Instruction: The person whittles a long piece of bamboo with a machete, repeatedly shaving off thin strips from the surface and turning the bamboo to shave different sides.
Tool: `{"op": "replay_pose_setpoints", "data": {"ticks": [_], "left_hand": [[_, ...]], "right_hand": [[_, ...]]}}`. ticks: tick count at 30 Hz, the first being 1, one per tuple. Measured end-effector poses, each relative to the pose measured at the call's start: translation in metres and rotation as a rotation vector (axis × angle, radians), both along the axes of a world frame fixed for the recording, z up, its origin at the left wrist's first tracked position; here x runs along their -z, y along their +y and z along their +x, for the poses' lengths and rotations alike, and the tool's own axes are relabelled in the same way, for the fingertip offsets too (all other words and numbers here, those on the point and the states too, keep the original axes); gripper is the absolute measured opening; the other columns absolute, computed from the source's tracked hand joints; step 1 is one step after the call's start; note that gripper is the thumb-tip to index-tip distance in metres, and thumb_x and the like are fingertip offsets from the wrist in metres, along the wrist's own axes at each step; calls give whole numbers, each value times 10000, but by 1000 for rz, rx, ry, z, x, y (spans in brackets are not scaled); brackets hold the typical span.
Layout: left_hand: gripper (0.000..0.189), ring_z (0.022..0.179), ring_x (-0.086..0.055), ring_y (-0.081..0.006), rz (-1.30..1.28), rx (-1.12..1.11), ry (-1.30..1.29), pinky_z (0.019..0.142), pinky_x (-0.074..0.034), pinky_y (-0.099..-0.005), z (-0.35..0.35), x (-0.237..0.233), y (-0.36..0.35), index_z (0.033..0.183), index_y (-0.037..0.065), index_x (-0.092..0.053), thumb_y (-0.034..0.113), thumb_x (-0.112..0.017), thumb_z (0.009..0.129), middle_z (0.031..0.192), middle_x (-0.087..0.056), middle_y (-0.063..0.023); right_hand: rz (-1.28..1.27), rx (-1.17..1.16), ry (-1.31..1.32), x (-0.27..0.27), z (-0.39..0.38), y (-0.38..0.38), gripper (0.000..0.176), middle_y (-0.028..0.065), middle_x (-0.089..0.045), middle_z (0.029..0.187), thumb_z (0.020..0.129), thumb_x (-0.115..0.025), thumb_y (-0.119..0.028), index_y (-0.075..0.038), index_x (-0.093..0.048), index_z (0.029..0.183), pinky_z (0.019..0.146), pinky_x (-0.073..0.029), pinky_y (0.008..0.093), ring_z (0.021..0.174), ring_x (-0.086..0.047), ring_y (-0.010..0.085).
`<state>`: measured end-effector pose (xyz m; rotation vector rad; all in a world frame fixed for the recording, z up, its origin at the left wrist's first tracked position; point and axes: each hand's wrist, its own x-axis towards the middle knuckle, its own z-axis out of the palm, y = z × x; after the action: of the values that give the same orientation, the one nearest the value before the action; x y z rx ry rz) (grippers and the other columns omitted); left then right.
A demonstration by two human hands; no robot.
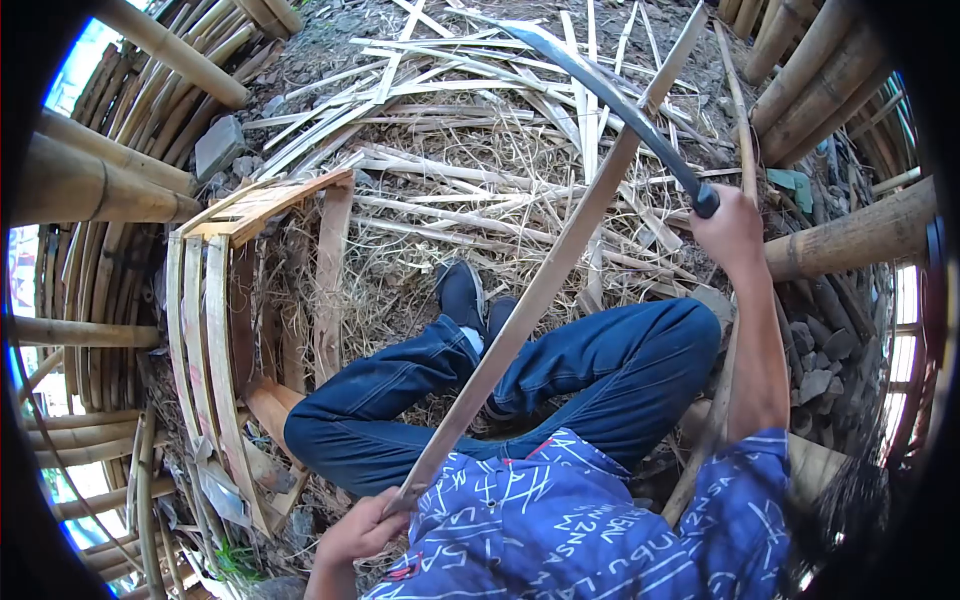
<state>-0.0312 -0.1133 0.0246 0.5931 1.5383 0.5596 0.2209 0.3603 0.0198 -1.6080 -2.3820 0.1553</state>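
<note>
In the head view, my right hand (728,232) is raised at the right, its fingers wrapped round the black handle of a long curved machete (648,135). The blade arcs up and to the left, crossing in front of the upper part of a bamboo slat (535,300). This long flat slat slants from my lap to the top right. Low at the left, my left hand (362,527) grips the slat's near end beside my shirt. My legs, in blue jeans, are folded on either side of the slat.
A slatted wooden crate (215,330) stands beside my left knee. Many split bamboo strips (440,75) and fine shavings (400,260) litter the ground ahead. Thick bamboo poles (850,235) jut in from both sides. Rubble (820,365) lies at the right, and a grey block (219,147) at the left.
</note>
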Motion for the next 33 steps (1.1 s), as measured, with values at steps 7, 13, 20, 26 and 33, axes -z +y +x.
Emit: {"op": "replay_pose_setpoints", "data": {"ticks": [7,13,20,26,33], "left_hand": [[239,642,-468,-74,-4,-139,-259,566,-401,-243,-1,11,47,1171,17,-531,78,-496,943,747,-501,34],[150,635,-413,-83,280,-143,-55,570,-367,-265,21,11,111,1069,9,-516,64,-476,936,689,-443,-8],[76,586,-405,-51,402,-199,135,513,-336,-223,41,45,121,920,48,-468,73,-515,865,698,-447,14],[80,659,-443,-146,274,-220,56,606,-397,-330,44,46,118,948,24,-446,73,-491,904,717,-461,-80],[102,656,-521,-275,266,-132,205,640,-428,-373,47,30,125,1003,17,-451,79,-480,926,724,-498,-177]], "right_hand": [[-260,-250,275,6,-19,-92,146,204,-644,717,692,-699,-136,-17,-653,763,644,-509,433,717,-650,388],[-515,-524,284,-1,-48,-171,174,150,-644,673,641,-723,-194,-87,-632,743,611,-508,436,660,-649,357],[-526,-576,198,-8,-64,-184,182,171,-640,663,676,-688,-215,-67,-651,775,626,-518,445,667,-654,364],[-539,-589,122,7,-71,-186,166,176,-642,673,671,-685,-206,-60,-655,744,626,-510,460,664,-641,380],[-638,-592,-26,9,-71,-174,203,203,-654,699,677,-681,-211,-54,-677,805,670,-532,461,704,-662,385]]}}
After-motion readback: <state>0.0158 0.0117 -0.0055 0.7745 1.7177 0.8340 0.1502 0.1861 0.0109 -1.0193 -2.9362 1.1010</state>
